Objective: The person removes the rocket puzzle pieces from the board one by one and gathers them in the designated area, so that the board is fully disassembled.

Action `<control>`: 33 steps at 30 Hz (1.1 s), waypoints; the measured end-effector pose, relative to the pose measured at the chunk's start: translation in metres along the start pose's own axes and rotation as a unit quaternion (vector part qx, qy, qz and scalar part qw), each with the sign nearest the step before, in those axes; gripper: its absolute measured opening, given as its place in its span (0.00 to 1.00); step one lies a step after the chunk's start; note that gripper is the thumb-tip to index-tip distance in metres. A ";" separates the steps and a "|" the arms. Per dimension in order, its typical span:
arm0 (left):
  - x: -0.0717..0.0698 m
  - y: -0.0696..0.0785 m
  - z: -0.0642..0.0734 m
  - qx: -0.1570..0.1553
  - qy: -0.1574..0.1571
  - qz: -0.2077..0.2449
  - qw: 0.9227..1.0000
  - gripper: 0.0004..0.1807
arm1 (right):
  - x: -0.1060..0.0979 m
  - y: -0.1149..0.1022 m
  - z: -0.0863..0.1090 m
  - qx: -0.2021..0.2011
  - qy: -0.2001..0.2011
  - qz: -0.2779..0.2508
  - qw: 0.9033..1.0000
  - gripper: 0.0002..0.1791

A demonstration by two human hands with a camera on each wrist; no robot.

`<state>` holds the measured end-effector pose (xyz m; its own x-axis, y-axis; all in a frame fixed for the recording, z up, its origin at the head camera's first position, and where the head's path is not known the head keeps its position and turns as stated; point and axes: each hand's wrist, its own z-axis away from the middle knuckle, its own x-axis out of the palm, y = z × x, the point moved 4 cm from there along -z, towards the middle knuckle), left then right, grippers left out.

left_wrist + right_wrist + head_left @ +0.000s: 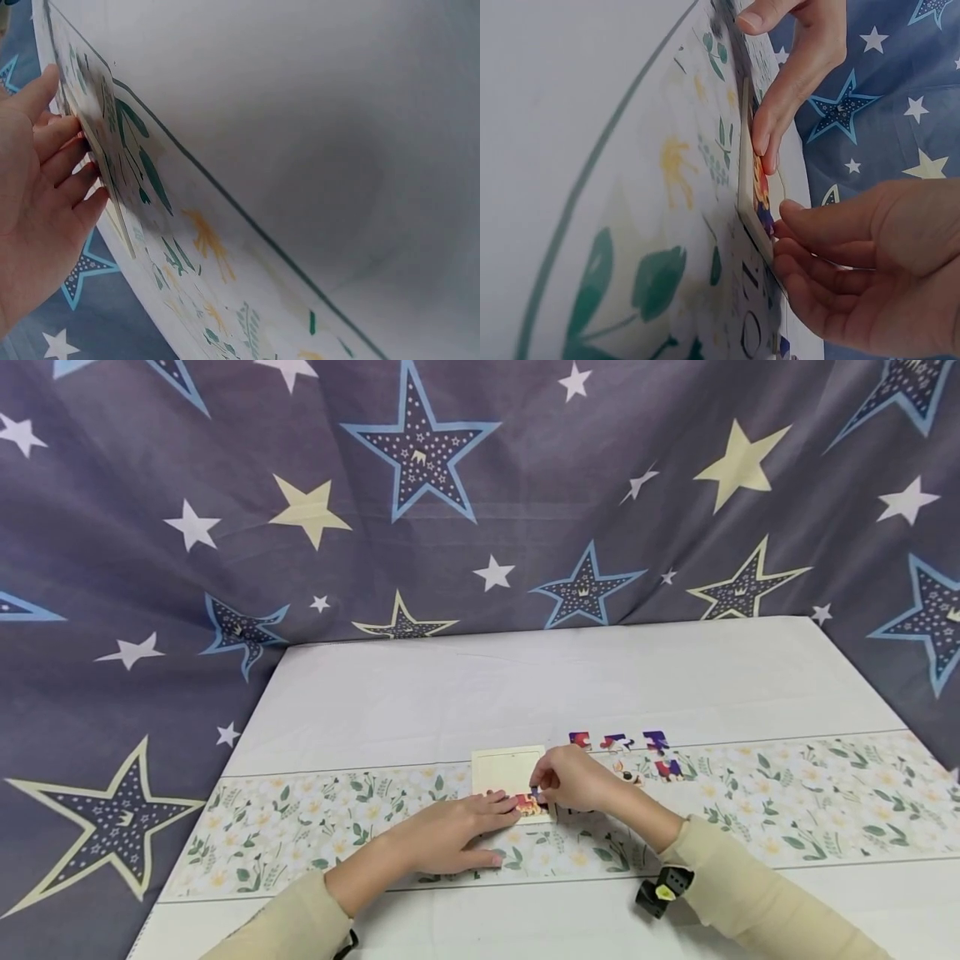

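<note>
A shallow cream puzzle tray (495, 771) lies on the table, with colourful joined pieces (528, 807) along its near edge. My left hand (444, 837) rests flat there, its straight fingertips touching those pieces. In the left wrist view, that hand (45, 172) lies along the tray's side. At the tray's near right corner, my right hand (581, 778) pinches a small dark blue puzzle piece (536, 792) between thumb and fingers. Close up in the right wrist view, the right hand's fingertips (791, 214) meet at the tray edge; most of the piece is hidden behind them.
Several loose puzzle pieces lie right of the tray, among them a purple one (656, 741) and a red and purple one (668, 769). A floral strip (750, 802) crosses the white table cover (420, 702). A star-patterned curtain (480, 535) hangs behind the table.
</note>
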<state>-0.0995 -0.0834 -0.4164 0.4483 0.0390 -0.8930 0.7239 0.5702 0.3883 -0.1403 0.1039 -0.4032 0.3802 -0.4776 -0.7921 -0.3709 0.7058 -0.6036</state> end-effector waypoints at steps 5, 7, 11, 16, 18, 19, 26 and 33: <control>0.000 0.000 0.000 0.004 0.002 0.003 1.000 0.32 | 0.001 0.000 -0.001 0.002 0.009 -0.005 1.000 0.03; 0.000 0.000 0.000 0.005 0.002 0.004 1.000 0.32 | 0.001 0.000 -0.002 0.000 0.014 -0.008 1.000 0.03; 0.000 0.000 0.000 0.005 0.002 0.002 1.000 0.31 | 0.000 0.001 -0.002 -0.001 0.022 -0.016 1.000 0.03; 0.000 -0.001 -0.001 0.001 0.001 0.002 1.000 0.31 | 0.000 0.001 -0.003 0.009 0.020 -0.030 0.999 0.03; 0.000 -0.001 -0.001 0.000 0.000 0.002 1.000 0.31 | 0.001 0.001 -0.004 0.010 0.017 -0.042 0.999 0.03; 0.000 -0.001 -0.001 0.000 -0.001 0.002 1.000 0.31 | 0.001 0.001 -0.004 0.010 0.016 -0.050 0.999 0.04; -0.001 0.000 0.000 0.000 -0.002 -0.004 1.000 0.31 | 0.006 0.001 -0.006 0.027 0.015 -0.088 0.996 0.05; -0.001 0.000 -0.001 0.001 0.002 -0.014 1.000 0.31 | 0.008 0.000 -0.007 0.045 0.027 -0.085 0.995 0.06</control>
<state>-0.1003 -0.0828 -0.4154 0.4257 0.0273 -0.9044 0.7364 0.5703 0.3639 -0.1431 0.0966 -0.4104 0.3834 -0.6195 -0.6850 -0.2278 0.6553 -0.7202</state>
